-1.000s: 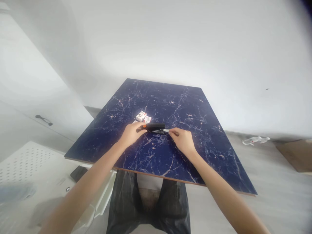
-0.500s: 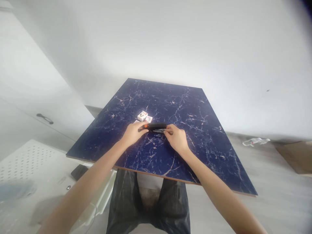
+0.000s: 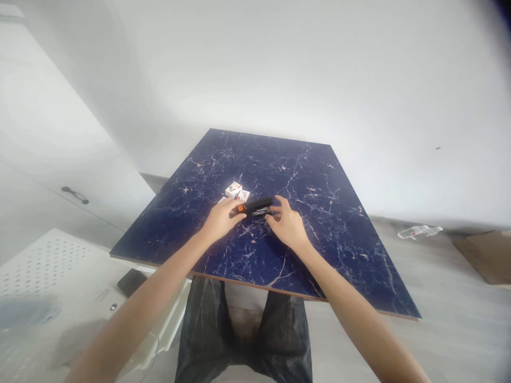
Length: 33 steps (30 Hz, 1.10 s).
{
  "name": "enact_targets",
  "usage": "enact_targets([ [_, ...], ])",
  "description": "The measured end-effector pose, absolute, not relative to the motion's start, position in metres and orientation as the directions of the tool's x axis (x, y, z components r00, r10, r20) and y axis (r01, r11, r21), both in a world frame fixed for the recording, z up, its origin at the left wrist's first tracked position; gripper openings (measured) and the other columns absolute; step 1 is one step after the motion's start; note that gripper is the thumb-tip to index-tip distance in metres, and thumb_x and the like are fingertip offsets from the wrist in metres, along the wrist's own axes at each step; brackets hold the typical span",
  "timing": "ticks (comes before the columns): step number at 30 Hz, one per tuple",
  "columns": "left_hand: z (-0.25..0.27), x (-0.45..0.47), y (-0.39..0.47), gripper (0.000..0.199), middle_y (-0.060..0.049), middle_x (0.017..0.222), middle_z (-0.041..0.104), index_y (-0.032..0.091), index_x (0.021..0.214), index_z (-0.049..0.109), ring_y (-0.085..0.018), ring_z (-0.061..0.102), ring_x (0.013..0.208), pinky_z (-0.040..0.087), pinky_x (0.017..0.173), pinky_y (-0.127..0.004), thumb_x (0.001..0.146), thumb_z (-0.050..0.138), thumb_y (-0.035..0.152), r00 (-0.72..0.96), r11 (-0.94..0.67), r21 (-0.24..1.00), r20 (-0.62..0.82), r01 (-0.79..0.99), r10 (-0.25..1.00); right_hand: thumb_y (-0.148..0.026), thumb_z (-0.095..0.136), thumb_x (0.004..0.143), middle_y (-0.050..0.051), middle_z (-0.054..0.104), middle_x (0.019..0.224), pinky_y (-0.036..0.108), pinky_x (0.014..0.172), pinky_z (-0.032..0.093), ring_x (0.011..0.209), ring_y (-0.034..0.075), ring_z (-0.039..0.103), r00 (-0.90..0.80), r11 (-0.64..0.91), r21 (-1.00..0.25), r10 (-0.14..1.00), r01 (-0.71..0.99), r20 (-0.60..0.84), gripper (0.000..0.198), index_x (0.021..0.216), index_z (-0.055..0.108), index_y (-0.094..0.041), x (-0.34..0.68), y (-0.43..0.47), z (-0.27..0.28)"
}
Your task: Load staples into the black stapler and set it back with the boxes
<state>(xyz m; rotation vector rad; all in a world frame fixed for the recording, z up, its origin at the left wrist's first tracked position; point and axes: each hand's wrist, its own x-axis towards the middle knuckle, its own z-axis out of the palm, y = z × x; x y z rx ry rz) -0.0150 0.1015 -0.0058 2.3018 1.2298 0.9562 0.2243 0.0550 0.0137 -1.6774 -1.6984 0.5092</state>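
A black stapler (image 3: 257,204) with an orange patch at its left end lies across the space between my hands, over the blue marbled tabletop (image 3: 279,170). Its upper arm is tilted up at the right end, and a shiny metal part shows below. My left hand (image 3: 221,217) grips the left end between thumb and fingers. At the right end, my right hand (image 3: 288,222) has its fingers spread around the stapler's tip; whether they touch it I cannot tell. Just behind my left hand sit small white boxes (image 3: 233,190) with red print, one partly covered by the fingers.
To the left stands a white perforated surface (image 3: 43,260) with a dark flat object (image 3: 131,282) on it. On the floor at right lie a clear plastic bottle (image 3: 419,232) and a cardboard box (image 3: 485,255). A white wall rises behind the table.
The fingers of my right hand have spread apart from their pinch at the stapler's right end. The stapler has turned slightly, its orange patch now showing more. My left hand keeps its grip.
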Motion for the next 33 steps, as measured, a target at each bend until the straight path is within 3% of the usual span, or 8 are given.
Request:
enact_targets([
  [3,-0.003,0.002,0.090,0.037,-0.007,0.114,0.072,0.023,0.126,0.067,-0.025,0.071,0.099,0.059,0.091,-0.040,0.091,0.074,0.032,0.398,-0.566,0.558,0.403,0.607,0.824,-0.038,0.059,0.095,0.014,0.065,0.136,0.046,0.090,0.059,0.083,0.023,0.076,0.118,0.081,-0.712,0.967,0.697,0.225,0.054,0.146,0.047,-0.023,0.217,0.046,0.015],
  [9,0.010,-0.008,0.089,0.036,-0.010,0.129,0.068,0.024,0.131,0.065,-0.031,0.062,0.120,0.049,0.107,-0.048,0.095,0.064,0.027,0.439,-0.621,0.403,0.458,0.672,0.773,-0.058,0.063,0.090,0.020,0.041,0.157,0.053,0.097,0.056,0.101,0.030,0.073,0.096,0.081,-0.683,0.971,0.726,0.218,0.077,0.157,0.037,-0.029,0.200,0.052,0.013],
  [12,0.010,-0.038,0.099,0.040,-0.014,0.129,0.065,0.023,0.127,0.069,-0.037,0.060,0.118,0.047,0.106,-0.054,0.087,0.071,0.027,0.292,-0.449,0.332,0.427,0.830,0.856,-0.055,0.068,0.087,0.017,0.046,0.154,0.055,0.101,0.054,0.109,0.032,0.070,0.074,0.078,-0.659,0.977,0.748,0.200,0.077,0.154,0.042,-0.029,0.201,0.064,0.015],
  [15,0.006,-0.053,0.102,0.033,-0.014,0.114,0.068,0.020,0.119,0.072,-0.035,0.064,0.109,0.051,0.101,-0.051,0.088,0.069,0.027,0.301,-0.413,0.330,0.341,0.849,0.891,-0.046,0.070,0.085,0.014,0.051,0.150,0.052,0.102,0.055,0.112,0.032,0.069,0.045,0.108,-0.672,0.978,0.733,0.205,0.074,0.152,0.045,-0.030,0.207,0.073,0.017],
  [17,0.004,-0.050,0.100,0.029,-0.012,0.111,0.069,0.021,0.117,0.072,-0.032,0.067,0.104,0.055,0.096,-0.047,0.090,0.068,0.029,0.315,-0.417,0.363,0.309,0.833,0.897,-0.040,0.070,0.083,0.012,0.052,0.150,0.049,0.100,0.056,0.113,0.031,0.068,0.041,0.124,-0.683,0.975,0.720,0.220,0.072,0.151,0.047,-0.031,0.213,0.075,0.016],
  [23,0.007,-0.022,0.100,0.044,-0.013,0.140,0.057,0.022,0.126,0.068,-0.031,0.069,0.109,0.058,0.097,-0.043,0.085,0.076,0.037,0.372,-0.485,0.406,0.329,0.774,0.868,-0.032,0.066,0.082,0.011,0.053,0.149,0.046,0.098,0.059,0.106,0.027,0.070,0.046,0.120,-0.720,0.977,0.684,0.206,0.074,0.153,0.046,-0.031,0.228,0.080,0.009],
  [29,0.013,-0.026,0.108,0.032,-0.013,0.128,0.067,0.021,0.116,0.073,-0.035,0.068,0.114,0.056,0.099,-0.047,0.085,0.074,0.028,0.486,-0.549,0.420,0.257,0.722,0.835,-0.031,0.064,0.084,0.012,0.060,0.141,0.047,0.097,0.059,0.106,0.029,0.071,0.045,0.116,-0.701,0.978,0.704,0.206,0.074,0.155,0.044,-0.031,0.234,0.081,0.010],
  [33,0.016,-0.034,0.107,0.044,-0.011,0.134,0.065,0.024,0.127,0.070,-0.032,0.066,0.118,0.054,0.104,-0.046,0.084,0.077,0.033,0.543,-0.598,0.438,0.258,0.671,0.799,-0.031,0.063,0.085,0.012,0.060,0.142,0.048,0.100,0.057,0.108,0.030,0.070,0.009,0.133,-0.675,0.979,0.726,0.202,0.074,0.156,0.043,-0.031,0.234,0.080,0.014],
])
